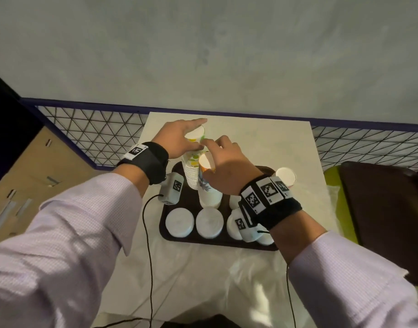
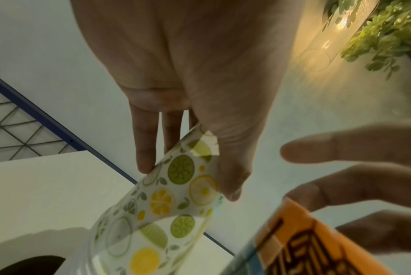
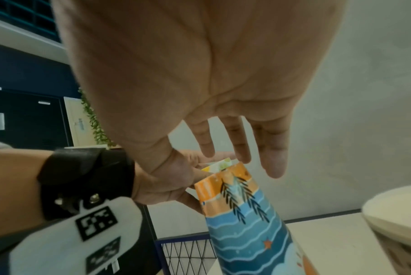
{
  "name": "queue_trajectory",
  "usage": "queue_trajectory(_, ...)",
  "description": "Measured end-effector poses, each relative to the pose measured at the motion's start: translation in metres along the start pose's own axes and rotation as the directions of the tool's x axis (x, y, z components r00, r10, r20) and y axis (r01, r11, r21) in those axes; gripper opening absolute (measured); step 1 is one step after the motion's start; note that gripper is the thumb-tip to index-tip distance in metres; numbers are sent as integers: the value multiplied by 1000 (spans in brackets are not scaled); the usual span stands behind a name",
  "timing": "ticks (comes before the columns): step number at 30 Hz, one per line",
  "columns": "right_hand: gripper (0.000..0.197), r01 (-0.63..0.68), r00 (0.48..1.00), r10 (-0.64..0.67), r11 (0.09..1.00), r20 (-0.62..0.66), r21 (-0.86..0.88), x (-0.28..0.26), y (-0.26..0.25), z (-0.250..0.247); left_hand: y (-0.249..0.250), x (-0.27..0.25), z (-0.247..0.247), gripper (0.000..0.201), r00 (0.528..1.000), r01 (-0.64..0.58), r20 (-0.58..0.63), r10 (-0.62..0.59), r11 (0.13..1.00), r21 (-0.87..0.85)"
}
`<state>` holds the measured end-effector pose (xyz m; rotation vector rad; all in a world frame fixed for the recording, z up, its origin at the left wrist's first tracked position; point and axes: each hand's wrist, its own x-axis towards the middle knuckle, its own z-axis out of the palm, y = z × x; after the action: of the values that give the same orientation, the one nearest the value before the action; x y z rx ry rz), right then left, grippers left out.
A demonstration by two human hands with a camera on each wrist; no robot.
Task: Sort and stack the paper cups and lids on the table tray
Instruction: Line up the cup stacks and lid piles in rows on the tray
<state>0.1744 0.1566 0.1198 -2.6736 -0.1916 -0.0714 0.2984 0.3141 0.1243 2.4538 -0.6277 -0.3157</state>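
While L hand (image 2: 190, 89) pinches citrus cup (image 2: 176, 188) | R hand (image 3: 199, 78) open, fingers straight

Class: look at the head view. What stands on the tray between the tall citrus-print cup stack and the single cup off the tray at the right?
In the head view, the orange-and-blue cup stack stands there on the dark tray, beside the citrus-print stack; the right hand covers the stretch toward the single cup.

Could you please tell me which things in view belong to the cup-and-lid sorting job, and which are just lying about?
Belongs to the job:
- citrus cup, held by the left hand
- stack of citrus cups
- orange and blue cup stack, right hand over it
- white lids
- tray
- single cup beside the tray

Lying about:
- mesh fence
- plant
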Motion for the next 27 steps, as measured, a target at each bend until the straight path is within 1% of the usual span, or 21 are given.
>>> queue_trajectory(2,80,-2,998,6,998,59,-59,7,0,7,-9,-7,-6,75,1000,14,4,-14,1000,-1)
queue_trajectory(4,81,-33,991,41,997,126,-66,13,-1,11,-19,-13,-9,75,1000,26,3,-26,1000,-13)
queue_trajectory(6,74,-85,973,99,994,208,-75,18,-3,14,-25,-19,-10,75,1000,30,3,-30,999,-13)
queue_trajectory(8,62,-129,953,148,988,264,-86,24,-4,14,-29,-23,-10,75,1000,25,3,-25,999,19)
queue_trajectory(12,52,-208,941,226,974,251,-94,39,-4,13,-36,-25,-11,75,999,33,21,-35,997,66)
queue_trajectory(15,52,-240,940,255,966,225,-92,49,0,12,-36,-25,-10,74,999,41,23,-43,996,78)
queue_trajectory(18,54,-281,929,300,953,216,-114,56,3,9,-37,-26,-7,77,1000,25,0,-25,996,88)
queue_trajectory(21,60,-301,917,326,943,231,-139,60,5,9,-38,-28,1,88,999,25,-37,-24,1000,11)
queue_trajectory(23,59,-300,918,327,943,225,-144,60,6,11,-41,-31,8,95,997,38,-68,-41,998,-50)
queue_trajectory(27,54,-293,927,320,944,198,-153,61,7,13,-43,-32,17,91,991,11,-129,-24,995,-100)
